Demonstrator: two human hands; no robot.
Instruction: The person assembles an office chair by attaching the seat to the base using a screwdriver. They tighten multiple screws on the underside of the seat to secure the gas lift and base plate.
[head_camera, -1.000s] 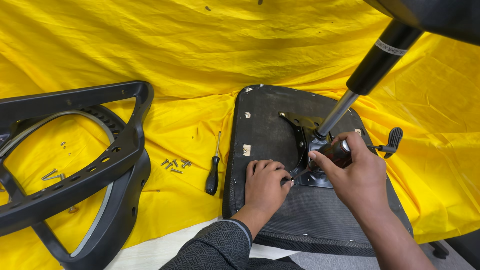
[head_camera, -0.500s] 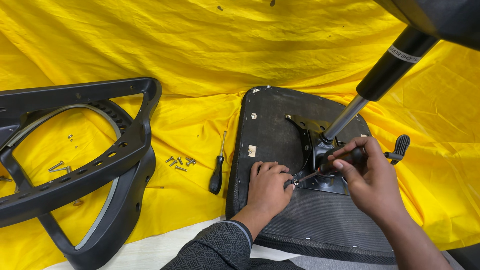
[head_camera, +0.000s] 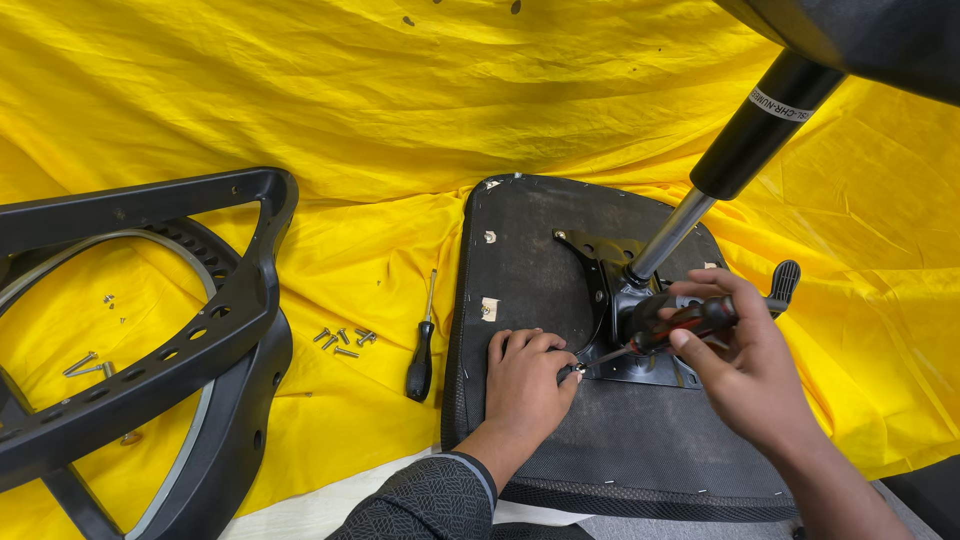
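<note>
Yellow cloth (head_camera: 330, 120) backdrop: upturned chair seat (head_camera: 530, 250) at centre, left hand (head_camera: 525, 385) pinching a screw at the mounting plate (head_camera: 600, 262), right hand (head_camera: 740, 365) at three o'clock, grip closed round red-black screwdriver (head_camera: 665, 330) angled onto it.

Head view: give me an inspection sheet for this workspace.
Surface: crumpled yellow cloth.
Job's things: upturned black chair seat with metal mechanism plate and gas cylinder.
Clutter: spare screwdriver, loose screws, black chair back frame.
Hands: left hand rests on the seat at the tool tip; right hand grips a red-black screwdriver.
Cables: nothing seen.
Surroundings: pale floor.
</note>
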